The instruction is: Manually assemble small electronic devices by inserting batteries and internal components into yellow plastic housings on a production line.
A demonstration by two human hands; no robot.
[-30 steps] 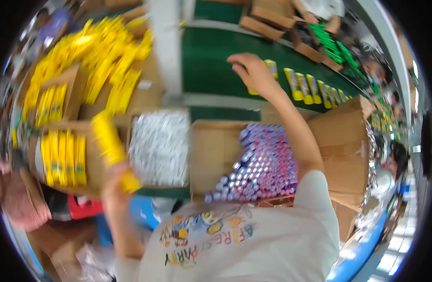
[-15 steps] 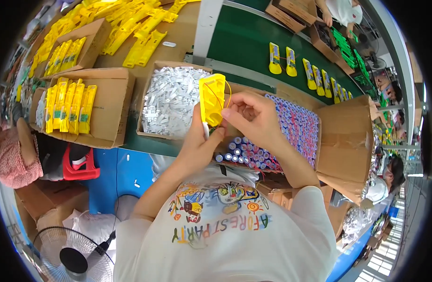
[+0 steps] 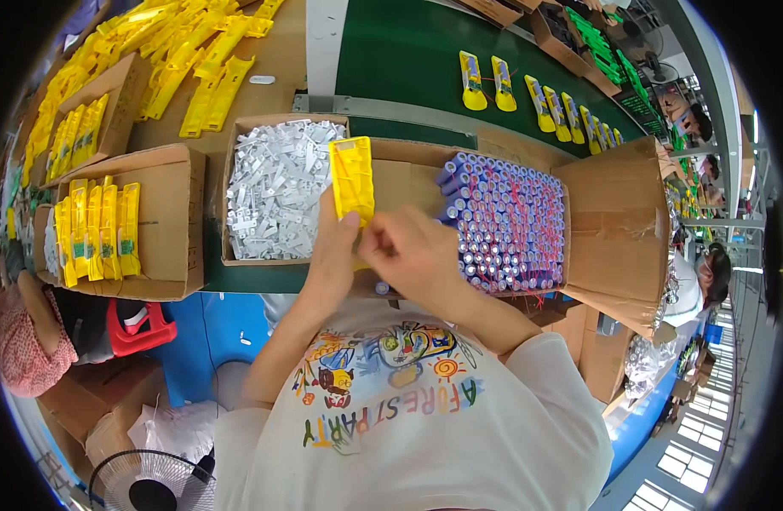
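A long yellow plastic shell [image 3: 352, 177] stands upright in front of me, its ribbed, hollow inside showing. My left hand [image 3: 332, 243] grips its lower part, thumb against the near end. Close beside that end, my right hand [image 3: 413, 254] has its fingers curled into a pinch; whatever lies between them is hidden. Behind the left hand is a box of small white plastic pieces [image 3: 276, 192]. To the right of my right hand, blue cylindrical battery cells [image 3: 510, 217] with red wires stand packed in a cardboard box [image 3: 608, 243].
At the left, a cardboard box [image 3: 172, 226] holds several yellow shells with green circuit boards [image 3: 106, 230]. More yellow shells [image 3: 166, 51] are heaped behind it. Filled yellow shells [image 3: 474, 81] lie along the green surface [image 3: 391, 64]. A co-worker's arm [image 3: 40, 311] reaches in at far left.
The view has shifted, so the boxes sit further left. My right hand has dropped from the shell's side to its near end, fingers curling tighter. The thin wire loop is out of sight.
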